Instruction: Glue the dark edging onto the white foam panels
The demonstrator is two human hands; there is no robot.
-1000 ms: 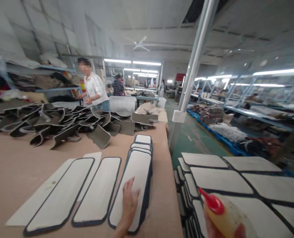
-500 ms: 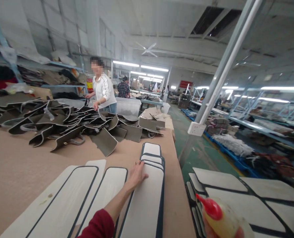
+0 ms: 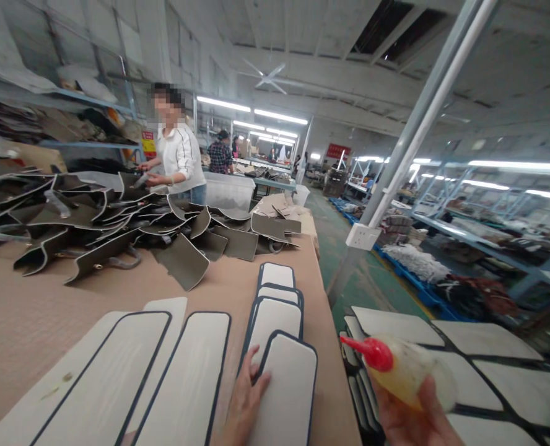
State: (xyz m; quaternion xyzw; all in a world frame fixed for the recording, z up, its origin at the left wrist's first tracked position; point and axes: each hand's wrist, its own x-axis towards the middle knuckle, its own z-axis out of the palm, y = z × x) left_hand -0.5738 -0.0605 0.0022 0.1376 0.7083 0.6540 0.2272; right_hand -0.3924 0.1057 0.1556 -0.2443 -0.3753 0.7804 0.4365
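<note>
My left hand (image 3: 247,396) grips the left edge of a long white panel (image 3: 288,384) with a dark border and rounded corners, its thumb lying on the top face. This panel sits over a stack of similar panels (image 3: 275,319) near the table's right edge. In my right hand (image 3: 409,412) is a squeeze bottle (image 3: 412,371) of yellowish liquid with a red nozzle, tipped sideways so that the nozzle points left. Left of my left hand lie another bordered panel (image 3: 186,371) and a wider one (image 3: 112,371) over pale sheets.
Dark olive bag pieces (image 3: 182,260) with handles are heaped across the far side of the brown table (image 3: 200,294). Behind them stands a co-worker in a white top (image 3: 179,155). More bordered panels (image 3: 396,325) are stacked at lower right, below a metal post (image 3: 396,161) with a socket.
My left hand has come back toward me, drawing the top panel down off the stack. My right hand has raised the bottle, and its nozzle has swung further left.
</note>
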